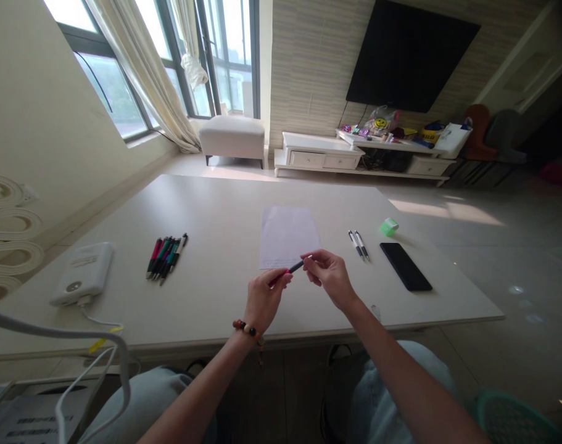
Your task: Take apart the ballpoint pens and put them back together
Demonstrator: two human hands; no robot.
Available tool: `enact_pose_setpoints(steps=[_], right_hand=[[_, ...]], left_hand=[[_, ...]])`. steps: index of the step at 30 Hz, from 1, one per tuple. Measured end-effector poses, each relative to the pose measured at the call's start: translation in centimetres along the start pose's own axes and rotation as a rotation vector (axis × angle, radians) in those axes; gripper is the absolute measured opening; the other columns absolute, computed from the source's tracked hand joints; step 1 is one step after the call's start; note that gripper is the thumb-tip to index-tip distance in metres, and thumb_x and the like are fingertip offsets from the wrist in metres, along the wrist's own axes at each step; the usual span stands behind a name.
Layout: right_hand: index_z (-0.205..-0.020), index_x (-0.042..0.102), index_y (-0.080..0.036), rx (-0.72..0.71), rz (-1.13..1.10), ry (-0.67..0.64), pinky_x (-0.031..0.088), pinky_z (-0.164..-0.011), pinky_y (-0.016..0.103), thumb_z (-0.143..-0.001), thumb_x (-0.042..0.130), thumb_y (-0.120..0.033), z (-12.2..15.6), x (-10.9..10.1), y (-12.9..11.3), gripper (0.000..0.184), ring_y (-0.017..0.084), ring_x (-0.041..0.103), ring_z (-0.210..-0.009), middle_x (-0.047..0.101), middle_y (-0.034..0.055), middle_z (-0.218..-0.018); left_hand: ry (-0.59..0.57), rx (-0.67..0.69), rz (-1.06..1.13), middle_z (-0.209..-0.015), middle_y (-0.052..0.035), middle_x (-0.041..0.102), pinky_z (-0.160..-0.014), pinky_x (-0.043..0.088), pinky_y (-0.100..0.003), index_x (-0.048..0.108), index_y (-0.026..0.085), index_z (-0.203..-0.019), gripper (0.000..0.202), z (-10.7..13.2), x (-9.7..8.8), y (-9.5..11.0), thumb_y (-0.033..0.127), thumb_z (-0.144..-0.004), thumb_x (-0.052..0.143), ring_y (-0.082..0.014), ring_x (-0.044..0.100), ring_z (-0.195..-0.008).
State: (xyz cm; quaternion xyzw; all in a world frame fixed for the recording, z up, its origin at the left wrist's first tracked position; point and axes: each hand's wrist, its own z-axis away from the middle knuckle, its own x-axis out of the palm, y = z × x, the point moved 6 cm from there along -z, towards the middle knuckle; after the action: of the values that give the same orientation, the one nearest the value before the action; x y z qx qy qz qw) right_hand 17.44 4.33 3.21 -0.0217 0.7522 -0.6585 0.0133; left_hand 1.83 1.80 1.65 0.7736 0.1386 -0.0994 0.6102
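While the left hand (264, 301) and right hand (329, 277) pinch a red-and-black pen (292, 269), held crosswise between them, above white paper (285, 237)

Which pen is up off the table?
The red-and-black pen, held between the left hand and right hand; the bunch of pens and two silver-and-black pens lie on the table.

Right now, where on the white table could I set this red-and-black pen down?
Free white tabletop lies between the coloured pen bundle and white paper sheet. Crowded on the right: two black-and-silver pens, black phone, green block.
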Motion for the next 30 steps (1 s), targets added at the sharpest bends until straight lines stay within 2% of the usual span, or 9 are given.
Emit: enact_pose_setpoints(steps=[2, 6, 10, 13, 17, 20, 24, 27, 30], right_hand=[[-0.070, 0.060, -0.016, -0.003, 0.003, 0.039, 0.029, -0.038, 0.022, -0.065, 0.072, -0.044, 0.0, -0.1, -0.1, 0.031, 0.007, 0.040, -0.042, 0.051, -0.0033, -0.051], [-0.091, 0.062, -0.018, 0.026, -0.101, -0.058, 0.030, -0.040, 0.022, -0.068, 0.069, -0.044, -0.1, 0.7, -0.1, 0.036, 0.007, 0.041, -0.044, 0.053, -0.0030, -0.061], [-0.072, 0.060, -0.016, 0.028, -0.068, 0.009, 0.027, -0.040, 0.022, -0.063, 0.073, -0.042, -0.2, 0.4, -0.1, 0.030, 0.007, 0.037, -0.043, 0.048, -0.0047, -0.052], [-0.079, 0.062, -0.017, 0.025, -0.089, -0.014, 0.027, -0.040, 0.022, -0.066, 0.071, -0.042, -0.2, 0.5, 0.0, 0.029, 0.007, 0.037, -0.045, 0.050, -0.0037, -0.057], [-0.073, 0.062, -0.016, -0.010, -0.067, -0.006, 0.030, -0.043, 0.022, -0.065, 0.072, -0.039, -0.3, 0.4, 0.1, 0.026, 0.007, 0.040, -0.048, 0.051, -0.0026, -0.058], [-0.080, 0.064, -0.017, -0.016, -0.092, -0.043, 0.031, -0.044, 0.022, -0.069, 0.069, -0.039, -0.3, 0.5, 0.2, 0.025, 0.008, 0.040, -0.048, 0.052, -0.0018, -0.060], [-0.075, 0.064, -0.017, -0.025, -0.103, 0.003, 0.034, -0.046, 0.023, -0.065, 0.074, -0.035, -0.3, 0.1, 0.2, 0.023, 0.008, 0.044, -0.051, 0.056, -0.0005, -0.064], [-0.083, 0.066, -0.017, 0.020, -0.184, -0.070, 0.037, -0.048, 0.025, -0.070, 0.069, -0.037, -0.3, 0.7, 0.5, 0.024, 0.010, 0.047, -0.054, 0.060, 0.0021, -0.068], [-0.066, 0.063, -0.016, -0.001, -0.191, 0.009, 0.036, -0.047, 0.024, -0.065, 0.074, -0.033, -0.4, 0.5, 0.5, 0.020, 0.008, 0.043, -0.050, 0.061, 0.0019, -0.069]], left_hand=[[-0.009, -0.019, 0.038, -0.071, -0.0009, 0.068, -0.062, 0.047, -0.024, 0.070, 0.021, -0.082, 0.020, 0.0, 0.1, -0.1, 0.037, -0.077, 0.059, -0.0150, 0.062, -0.062], [-0.048, -0.044, 0.114, -0.070, -0.0015, 0.068, -0.061, 0.048, -0.024, 0.069, 0.020, -0.083, 0.022, -0.1, 0.4, 0.0, 0.038, -0.078, 0.058, -0.0145, 0.062, -0.061], [-0.065, -0.055, 0.139, -0.070, -0.0019, 0.068, -0.060, 0.049, -0.024, 0.069, 0.019, -0.079, 0.022, -0.2, 0.6, 0.1, 0.039, -0.077, 0.059, -0.0144, 0.062, -0.060], [-0.079, -0.054, 0.141, -0.069, -0.0016, 0.068, -0.059, 0.049, -0.024, 0.069, 0.019, -0.079, 0.022, -0.1, 0.7, 0.2, 0.038, -0.075, 0.060, -0.0140, 0.062, -0.059], [-0.092, -0.053, 0.136, -0.069, -0.0019, 0.067, -0.058, 0.048, -0.023, 0.068, 0.018, -0.078, 0.022, -0.1, 0.7, 0.3, 0.038, -0.075, 0.060, -0.0137, 0.062, -0.059], [-0.100, -0.055, 0.126, -0.069, -0.0024, 0.067, -0.059, 0.048, -0.022, 0.068, 0.017, -0.079, 0.023, 0.0, 0.8, 0.3, 0.037, -0.077, 0.059, -0.0136, 0.062, -0.060], [-0.107, -0.066, 0.144, -0.069, -0.0023, 0.066, -0.059, 0.048, -0.022, 0.068, 0.016, -0.081, 0.022, 0.0, 1.0, 0.1, 0.037, -0.077, 0.059, -0.0133, 0.061, -0.059], [-0.108, -0.093, 0.194, -0.070, -0.0031, 0.067, -0.060, 0.048, -0.023, 0.068, 0.016, -0.083, 0.025, 0.0, 1.1, -0.2, 0.038, -0.077, 0.059, -0.0138, 0.061, -0.060], [-0.129, -0.124, 0.242, -0.070, -0.0038, 0.067, -0.061, 0.049, -0.024, 0.069, 0.015, -0.082, 0.026, 0.0, 1.4, -0.4, 0.039, -0.075, 0.061, -0.0144, 0.062, -0.061]])
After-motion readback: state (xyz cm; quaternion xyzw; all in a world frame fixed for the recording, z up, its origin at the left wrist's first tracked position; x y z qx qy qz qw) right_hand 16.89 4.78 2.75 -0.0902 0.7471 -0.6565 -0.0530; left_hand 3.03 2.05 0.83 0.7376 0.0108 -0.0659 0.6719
